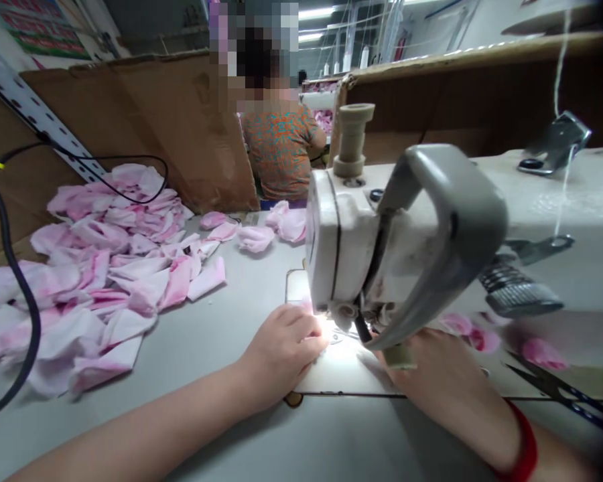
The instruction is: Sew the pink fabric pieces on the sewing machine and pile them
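A white sewing machine [326, 248] stands before me, its lamp lighting the needle area. My left hand [284, 345] rests on the machine bed left of the needle, with fingers curled and pressed together. Just past those fingers shows a bit of pale pink cloth [304, 299], washed out by the glare. My right hand [439, 368] lies under the machine arm, right of the needle. Its fingertips are hidden behind the grey looped lever [452, 221], so what they hold does not show. Dark scissors [557, 388] lie beside my right wrist, near small pink fabric pieces [482, 339].
A heap of pink-and-white fabric pieces [130, 268] covers the table's left side. Several gathered pieces [255, 238] lie behind the needle area. Cardboard panels [145, 127] wall the back. A black cable [23, 288] hangs at left. Beyond sits a person in a patterned top [281, 147].
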Motion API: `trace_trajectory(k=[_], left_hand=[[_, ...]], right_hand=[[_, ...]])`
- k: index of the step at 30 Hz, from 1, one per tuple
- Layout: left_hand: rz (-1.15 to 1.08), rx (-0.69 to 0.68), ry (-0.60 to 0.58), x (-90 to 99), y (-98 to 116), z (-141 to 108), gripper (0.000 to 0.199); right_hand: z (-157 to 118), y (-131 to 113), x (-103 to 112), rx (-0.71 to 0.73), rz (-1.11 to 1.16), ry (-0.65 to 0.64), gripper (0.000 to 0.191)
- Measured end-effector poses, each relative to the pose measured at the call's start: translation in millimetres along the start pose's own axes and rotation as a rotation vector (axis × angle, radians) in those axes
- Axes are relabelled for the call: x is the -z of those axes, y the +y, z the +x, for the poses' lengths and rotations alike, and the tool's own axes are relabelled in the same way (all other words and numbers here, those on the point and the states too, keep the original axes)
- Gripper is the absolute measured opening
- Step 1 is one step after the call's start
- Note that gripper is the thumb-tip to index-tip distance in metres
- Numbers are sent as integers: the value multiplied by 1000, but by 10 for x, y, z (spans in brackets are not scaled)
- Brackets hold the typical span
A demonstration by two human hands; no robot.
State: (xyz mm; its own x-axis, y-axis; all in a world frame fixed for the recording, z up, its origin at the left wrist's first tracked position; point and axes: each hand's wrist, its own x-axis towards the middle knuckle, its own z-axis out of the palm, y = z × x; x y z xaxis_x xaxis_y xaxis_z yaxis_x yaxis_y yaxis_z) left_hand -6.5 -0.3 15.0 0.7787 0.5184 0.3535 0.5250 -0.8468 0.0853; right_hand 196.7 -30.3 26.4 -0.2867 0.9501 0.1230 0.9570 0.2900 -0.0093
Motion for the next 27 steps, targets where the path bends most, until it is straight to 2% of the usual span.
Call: trace_trajectory(k=[4, 9, 11, 18, 22, 27], left_hand=[[1, -7, 46, 51, 7, 10, 21], [-67, -4, -83, 96, 15, 0, 24], [-70, 9, -95, 76, 20, -9, 25], [22, 29, 21, 17, 70, -25, 22], [76, 5, 46, 40, 114, -44, 24], [198, 4, 70, -1, 136, -34, 24]], right_hand=[[-51, -13, -50, 43, 13, 50, 25], [-32, -22, -40, 25, 21, 57, 23], [-4, -17, -5, 10, 22, 43, 20], [3, 25, -2, 4, -4, 63, 21], [-22, 25, -45, 37, -4, 105, 21], [12, 22, -27, -12, -13, 103, 23]])
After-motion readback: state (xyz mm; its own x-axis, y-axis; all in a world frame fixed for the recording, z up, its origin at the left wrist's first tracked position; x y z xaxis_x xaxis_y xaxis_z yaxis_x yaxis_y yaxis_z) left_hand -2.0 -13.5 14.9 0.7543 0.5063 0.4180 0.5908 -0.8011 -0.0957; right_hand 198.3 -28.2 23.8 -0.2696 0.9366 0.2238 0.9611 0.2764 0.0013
